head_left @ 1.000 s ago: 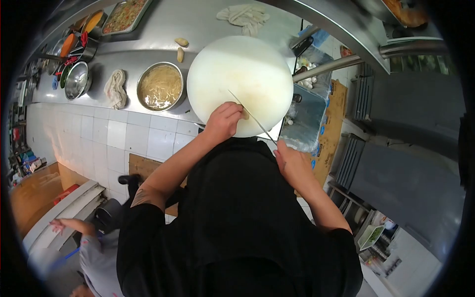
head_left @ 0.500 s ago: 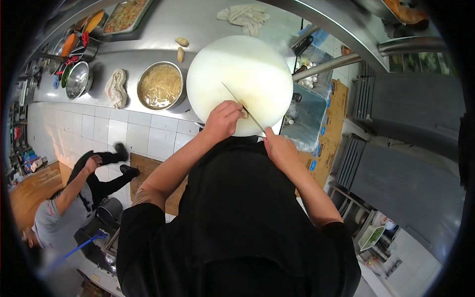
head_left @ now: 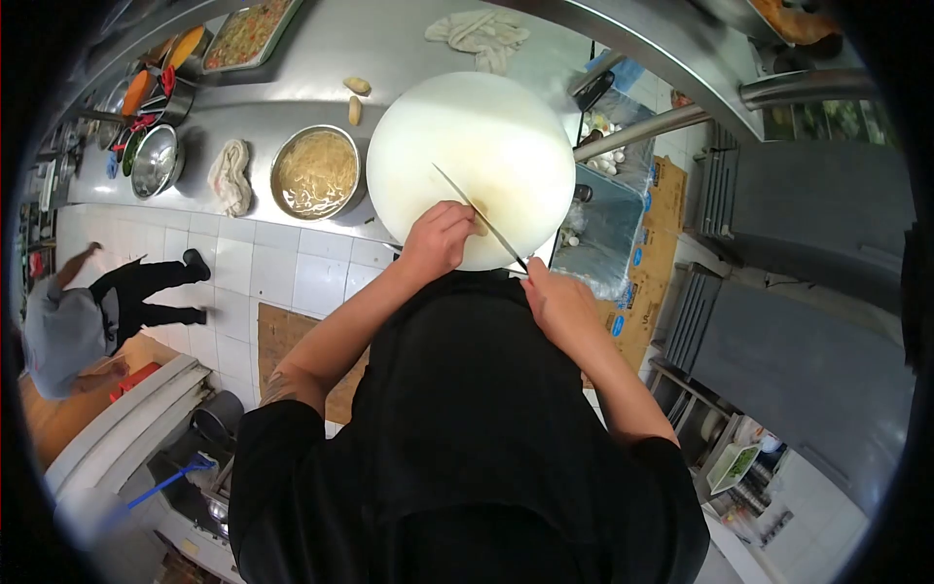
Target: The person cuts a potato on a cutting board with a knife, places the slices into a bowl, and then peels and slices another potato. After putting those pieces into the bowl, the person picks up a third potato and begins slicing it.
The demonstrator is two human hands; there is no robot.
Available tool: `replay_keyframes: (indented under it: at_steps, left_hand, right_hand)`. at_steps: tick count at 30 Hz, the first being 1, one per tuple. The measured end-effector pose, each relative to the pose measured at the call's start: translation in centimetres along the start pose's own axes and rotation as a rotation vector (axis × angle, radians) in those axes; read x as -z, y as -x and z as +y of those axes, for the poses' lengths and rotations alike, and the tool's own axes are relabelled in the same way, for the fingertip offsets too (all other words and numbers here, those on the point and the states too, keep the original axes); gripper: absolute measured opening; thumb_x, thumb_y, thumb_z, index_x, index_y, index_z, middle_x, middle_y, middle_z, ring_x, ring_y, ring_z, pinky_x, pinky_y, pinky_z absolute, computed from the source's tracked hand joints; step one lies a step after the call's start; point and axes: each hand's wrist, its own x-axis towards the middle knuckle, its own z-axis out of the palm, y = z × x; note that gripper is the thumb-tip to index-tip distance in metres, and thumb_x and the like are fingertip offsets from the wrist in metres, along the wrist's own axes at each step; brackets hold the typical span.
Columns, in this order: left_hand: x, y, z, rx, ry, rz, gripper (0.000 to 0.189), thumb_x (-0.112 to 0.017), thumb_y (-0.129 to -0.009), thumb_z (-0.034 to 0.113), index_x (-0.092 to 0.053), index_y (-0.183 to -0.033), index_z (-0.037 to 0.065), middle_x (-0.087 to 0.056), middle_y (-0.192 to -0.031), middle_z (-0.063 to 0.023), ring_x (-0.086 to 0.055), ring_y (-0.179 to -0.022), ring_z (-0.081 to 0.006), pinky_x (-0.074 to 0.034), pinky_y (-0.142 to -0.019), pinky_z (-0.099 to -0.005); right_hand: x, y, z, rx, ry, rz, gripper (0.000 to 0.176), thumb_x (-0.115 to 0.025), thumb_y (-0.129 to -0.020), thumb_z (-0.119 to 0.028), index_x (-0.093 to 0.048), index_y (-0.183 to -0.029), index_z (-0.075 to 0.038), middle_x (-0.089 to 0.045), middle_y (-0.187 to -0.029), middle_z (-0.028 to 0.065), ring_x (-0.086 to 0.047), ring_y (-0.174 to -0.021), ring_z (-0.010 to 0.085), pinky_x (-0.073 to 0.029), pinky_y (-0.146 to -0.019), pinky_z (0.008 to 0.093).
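Note:
A round white cutting board (head_left: 428,127) lies on the steel counter in front of me. My right hand (head_left: 562,304) grips a knife (head_left: 486,216) at the handle end, and its blade slants across the lower part of the board. Fingers bunched, my left hand (head_left: 438,238) presses down beside the blade. Under its fingertips is a small pale piece of food, mostly hidden by the fingers and knife. Left of the board stands a steel bowl (head_left: 316,172) of thin pale strips in liquid. Two small yellowish pieces of food (head_left: 356,86) lie above that bowl.
Folded cloths (head_left: 231,177) rest on the counter, one left and one behind the board. Metal bowls (head_left: 156,161) and a food tray (head_left: 248,34) stand farther left. Bins (head_left: 598,229) are at right, below a steel shelf. Another person (head_left: 78,316) is on the left floor.
The other person has moved farther left, away from me. My right hand and the knife handle have shifted very slightly; my left hand stays almost in place.

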Motion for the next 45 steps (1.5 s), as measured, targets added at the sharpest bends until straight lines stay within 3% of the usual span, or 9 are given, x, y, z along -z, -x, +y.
replay_keyframes:
  at_steps: [2, 5, 11, 17, 21, 26, 32, 35, 45]
  left_hand:
    - [-0.1, -0.1, 0.1, -0.007, -0.010, 0.011, 0.024, -0.069, -0.075, -0.011, -0.072, -0.094, 0.004, -0.071, -0.109, -0.0105, -0.069, -0.101, -0.0319, -0.060, -0.088, -0.0405]
    - [0.1, -0.2, 0.4, 0.001, -0.004, 0.022, 0.024, -0.069, -0.074, -0.011, -0.072, -0.094, 0.004, -0.071, -0.109, -0.0103, -0.069, -0.101, -0.0318, -0.060, -0.088, -0.0405]
    - [-0.1, -0.1, 0.1, 0.006, 0.004, 0.017, 0.024, -0.070, -0.073, -0.011, -0.072, -0.093, 0.003, -0.071, -0.108, -0.0105, -0.069, -0.101, -0.0320, -0.060, -0.088, -0.0412]
    - [0.1, -0.2, 0.3, 0.014, 0.002, 0.045, 0.027, -0.069, -0.071, -0.013, -0.072, -0.091, 0.004, -0.071, -0.104, -0.0095, -0.070, -0.100, -0.0314, -0.060, -0.084, -0.0412]
    - [0.1, -0.3, 0.2, 0.006, 0.007, 0.032, 0.026, -0.069, -0.071, -0.013, -0.072, -0.092, 0.004, -0.071, -0.106, -0.0101, -0.070, -0.100, -0.0318, -0.060, -0.086, -0.0412]
    - [-0.1, -0.4, 0.3, 0.012, 0.017, 0.055, 0.029, -0.069, -0.069, -0.014, -0.071, -0.090, 0.004, -0.071, -0.104, -0.0096, -0.070, -0.097, -0.0320, -0.059, -0.082, -0.0420]
    - [0.0, -0.2, 0.3, 0.005, 0.017, 0.057, 0.030, -0.069, -0.069, -0.014, -0.071, -0.091, 0.005, -0.071, -0.104, -0.0086, -0.069, -0.097, -0.0320, -0.058, -0.081, -0.0415]
    - [0.0, -0.3, 0.4, 0.013, 0.020, 0.041, 0.030, -0.069, -0.069, -0.015, -0.071, -0.091, 0.005, -0.071, -0.104, -0.0082, -0.070, -0.096, -0.0318, -0.058, -0.080, -0.0411]
    - [0.5, 0.0, -0.6, 0.025, 0.025, 0.005, 0.032, -0.070, -0.072, -0.014, -0.074, -0.095, 0.006, -0.073, -0.105, -0.0078, -0.071, -0.098, -0.0312, -0.060, -0.082, -0.0411]
  right_hand:
    - [0.6, 1.1, 0.0, -0.027, -0.007, -0.034, 0.017, -0.060, -0.108, -0.017, -0.051, -0.116, -0.004, -0.070, -0.077, 0.0235, -0.071, -0.078, 0.0488, -0.052, -0.067, 0.0609]
    - [-3.9, -1.9, 1.9, -0.026, -0.046, -0.003, 0.018, -0.060, -0.108, -0.017, -0.051, -0.117, -0.004, -0.071, -0.077, 0.0228, -0.071, -0.077, 0.0489, -0.052, -0.068, 0.0610]
    - [0.9, 0.7, -0.2, -0.033, 0.003, -0.043, 0.018, -0.059, -0.108, -0.019, -0.050, -0.115, -0.005, -0.071, -0.077, 0.0232, -0.071, -0.079, 0.0494, -0.053, -0.069, 0.0610]
    - [-3.6, -2.9, 1.6, -0.012, -0.042, 0.008, 0.020, -0.060, -0.108, -0.020, -0.050, -0.116, -0.005, -0.071, -0.078, 0.0247, -0.071, -0.079, 0.0501, -0.053, -0.070, 0.0620]
    - [0.6, -0.4, -0.5, -0.058, 0.015, -0.069, 0.019, -0.059, -0.109, -0.020, -0.049, -0.115, -0.005, -0.071, -0.079, 0.0254, -0.071, -0.080, 0.0504, -0.053, -0.071, 0.0621]
    - [-4.2, -2.7, 1.6, -0.021, -0.083, 0.023, 0.019, -0.060, -0.108, -0.019, -0.049, -0.114, -0.004, -0.072, -0.080, 0.0259, -0.071, -0.081, 0.0510, -0.053, -0.070, 0.0619]
    - [0.0, -0.1, -0.2, -0.081, -0.039, -0.094, 0.020, -0.059, -0.109, -0.021, -0.047, -0.111, -0.004, -0.072, -0.082, 0.0268, -0.071, -0.082, 0.0515, -0.053, -0.072, 0.0625]
    - [-5.1, -2.8, 2.0, -0.066, -0.113, -0.010, 0.021, -0.061, -0.109, -0.020, -0.048, -0.109, -0.003, -0.069, -0.078, 0.0270, -0.069, -0.079, 0.0526, -0.050, -0.069, 0.0635]
    - [-0.2, -1.0, 0.0, -0.068, 0.002, -0.076, 0.022, -0.059, -0.110, -0.023, -0.048, -0.112, -0.004, -0.072, -0.081, 0.0260, -0.071, -0.081, 0.0501, -0.053, -0.071, 0.0619]
